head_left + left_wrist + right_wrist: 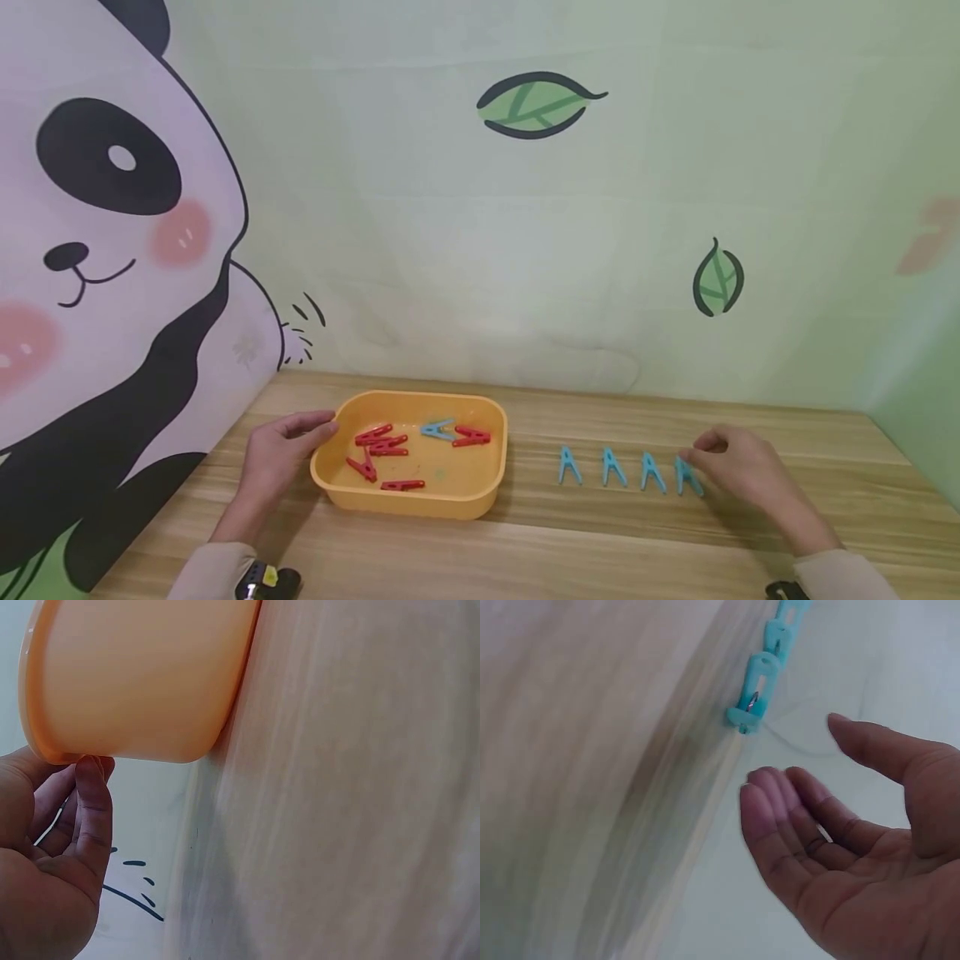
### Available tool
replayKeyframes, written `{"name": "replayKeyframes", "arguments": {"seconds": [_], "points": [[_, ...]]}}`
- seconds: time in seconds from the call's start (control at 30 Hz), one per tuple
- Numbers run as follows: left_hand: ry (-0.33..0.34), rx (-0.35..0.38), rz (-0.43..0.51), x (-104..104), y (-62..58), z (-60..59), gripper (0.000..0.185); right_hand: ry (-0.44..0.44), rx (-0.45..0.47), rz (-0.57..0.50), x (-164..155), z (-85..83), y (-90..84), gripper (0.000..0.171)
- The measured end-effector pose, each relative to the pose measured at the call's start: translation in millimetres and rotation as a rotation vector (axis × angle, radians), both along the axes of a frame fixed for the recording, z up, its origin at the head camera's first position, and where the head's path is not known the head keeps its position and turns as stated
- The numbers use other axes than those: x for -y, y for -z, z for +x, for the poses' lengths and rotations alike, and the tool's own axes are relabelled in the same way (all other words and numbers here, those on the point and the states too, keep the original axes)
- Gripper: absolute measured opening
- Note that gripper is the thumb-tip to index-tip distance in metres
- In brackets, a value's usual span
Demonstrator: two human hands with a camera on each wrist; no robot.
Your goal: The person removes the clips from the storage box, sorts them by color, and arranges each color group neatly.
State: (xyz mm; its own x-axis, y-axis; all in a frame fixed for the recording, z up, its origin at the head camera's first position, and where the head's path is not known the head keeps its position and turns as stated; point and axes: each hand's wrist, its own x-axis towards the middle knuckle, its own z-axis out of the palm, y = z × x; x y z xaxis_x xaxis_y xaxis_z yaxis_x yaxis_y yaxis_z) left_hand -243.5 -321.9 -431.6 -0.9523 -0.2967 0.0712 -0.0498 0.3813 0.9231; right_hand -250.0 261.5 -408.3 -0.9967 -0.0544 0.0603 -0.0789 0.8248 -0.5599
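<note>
My left hand (283, 446) is at the left rim of a yellow plastic tub (408, 505), thumb and fingertips gripping its edge. Inside the tub lie several red clothespins (402, 484) and one blue clothespin (438, 429). To the right of it, several light blue clothespins (613, 467) stand in a row on the table, legs spread like a letter A. Beside the rightmost blue clothespin (686, 476) is my right hand (738, 467). In the right wrist view its thumb and fingers (759, 814) are apart, with nothing between them.
The wooden table (570, 550) runs back to a pale green wall (420, 250) printed with leaves and a large panda (112, 208) on the left. Another wall (926, 400) borders the table on the right.
</note>
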Motion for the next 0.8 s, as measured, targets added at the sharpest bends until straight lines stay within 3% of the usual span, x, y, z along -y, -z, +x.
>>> {"name": "replayKeyframes", "arguments": {"seconds": [0.43,0.8], "points": [[-0.008,0.006,-0.011,0.2,-0.2,2.5,0.045,-0.064,-0.089,-0.125,28.8,-1.2,-14.4,0.052],[-0.008,0.006,-0.010,-0.5,0.3,1.1,0.045,-0.175,-0.170,-0.245,77.7,-5.7,-23.7,0.038]]}}
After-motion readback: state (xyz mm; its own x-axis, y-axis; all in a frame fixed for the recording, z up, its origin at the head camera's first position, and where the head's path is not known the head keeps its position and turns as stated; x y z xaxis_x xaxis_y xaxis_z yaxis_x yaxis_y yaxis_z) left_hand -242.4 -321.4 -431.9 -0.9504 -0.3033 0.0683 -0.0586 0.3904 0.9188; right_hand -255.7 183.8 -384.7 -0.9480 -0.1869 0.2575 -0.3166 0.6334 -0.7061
